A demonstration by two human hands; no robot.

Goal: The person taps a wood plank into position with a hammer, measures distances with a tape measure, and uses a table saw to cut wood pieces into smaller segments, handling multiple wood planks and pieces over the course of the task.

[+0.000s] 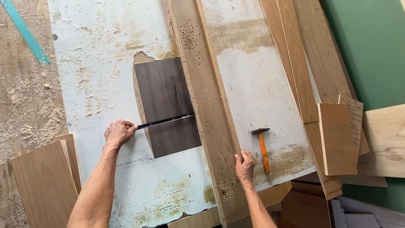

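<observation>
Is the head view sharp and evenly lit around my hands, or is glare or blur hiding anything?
Head view: soft even light, no glare, faint shadows; left hand, tape measure, right hand and hammer are sharp; straight boards bow slightly near the edges.

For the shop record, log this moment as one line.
left hand: holds dark metal ruler across dark veneer patch | right hand: grips long perforated wooden strip | orange-handled hammer: untouched on white board
</observation>
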